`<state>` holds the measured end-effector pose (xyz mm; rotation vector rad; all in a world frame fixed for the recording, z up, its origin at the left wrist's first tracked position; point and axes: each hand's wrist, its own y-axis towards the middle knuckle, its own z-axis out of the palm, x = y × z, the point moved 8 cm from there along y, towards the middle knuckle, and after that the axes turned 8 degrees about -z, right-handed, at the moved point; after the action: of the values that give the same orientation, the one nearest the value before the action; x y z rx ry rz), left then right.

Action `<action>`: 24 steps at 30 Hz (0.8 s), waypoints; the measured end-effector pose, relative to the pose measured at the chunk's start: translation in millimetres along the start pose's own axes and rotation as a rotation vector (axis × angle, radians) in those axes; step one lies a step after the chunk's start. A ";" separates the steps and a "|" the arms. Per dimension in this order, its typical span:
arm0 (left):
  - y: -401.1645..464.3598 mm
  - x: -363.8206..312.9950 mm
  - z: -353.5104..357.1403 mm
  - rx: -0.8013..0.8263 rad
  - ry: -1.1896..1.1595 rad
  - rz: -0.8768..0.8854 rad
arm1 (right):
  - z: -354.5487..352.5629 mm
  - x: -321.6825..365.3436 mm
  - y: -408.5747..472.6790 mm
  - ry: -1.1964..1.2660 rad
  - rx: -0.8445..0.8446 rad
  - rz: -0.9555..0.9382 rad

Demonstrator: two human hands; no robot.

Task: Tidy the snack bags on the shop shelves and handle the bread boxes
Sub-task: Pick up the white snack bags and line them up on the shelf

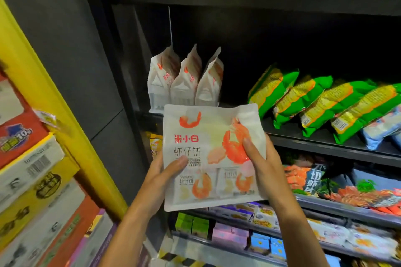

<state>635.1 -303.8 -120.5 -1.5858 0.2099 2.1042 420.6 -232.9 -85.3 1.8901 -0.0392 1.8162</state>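
Fingers of both hands are curled round one white shrimp bag (211, 154), held face-on just in front of the shelf (325, 143); left hand (161, 176) has its thumb across the lower front, right hand (259, 159) pinches the right edge; three matching bags (184, 80) stand upright behind it, green bags (321, 102) lean further right; shelving looks to be the step in hand; next, I'd judge, turn it side-on and stand it beside the row.
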 end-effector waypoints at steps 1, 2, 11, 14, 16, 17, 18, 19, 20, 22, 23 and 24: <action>-0.3 1.2 1.4 0.012 0.010 -0.014 | -3.5 -2.7 -4.2 0.003 -0.028 -0.003; 0.2 1.2 2.4 0.022 0.018 -0.012 | -8.6 -5.5 -7.9 0.010 -0.065 -0.007; 5.4 -18.0 21.7 -0.001 0.038 0.094 | -29.2 -16.2 -24.8 0.050 -0.251 0.024; 4.2 -15.6 22.5 -0.024 0.025 0.079 | -30.4 -19.2 -30.3 0.027 -0.241 0.022; 5.1 -10.4 19.9 -0.069 -0.013 0.058 | -28.5 -20.1 -32.4 0.033 -0.219 0.049; 4.7 -7.4 20.2 -0.084 -0.019 0.050 | -27.7 -19.1 -32.9 0.034 -0.216 0.066; 4.0 -4.5 20.7 -0.090 -0.018 0.048 | -27.8 -16.7 -33.3 0.035 -0.224 0.071; 3.0 -2.1 22.4 -0.090 -0.017 0.048 | -28.9 -15.4 -33.2 0.039 -0.242 0.068; 1.9 0.3 23.4 -0.086 -0.015 0.050 | -30.9 -15.0 -33.1 0.045 -0.267 0.064; -0.2 2.3 25.3 -0.087 -0.013 0.061 | -35.3 -14.8 -33.5 0.063 -0.302 0.048; -0.6 2.5 25.1 -0.095 -0.005 0.073 | -36.5 -15.6 -33.6 0.071 -0.307 0.045; -0.5 2.7 24.4 -0.104 0.011 0.085 | -36.9 -15.1 -33.6 0.075 -0.307 0.048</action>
<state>613.8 -292.7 -115.3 -1.6754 0.1771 2.2042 397.1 -194.8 -111.9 1.6178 -0.3212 1.7942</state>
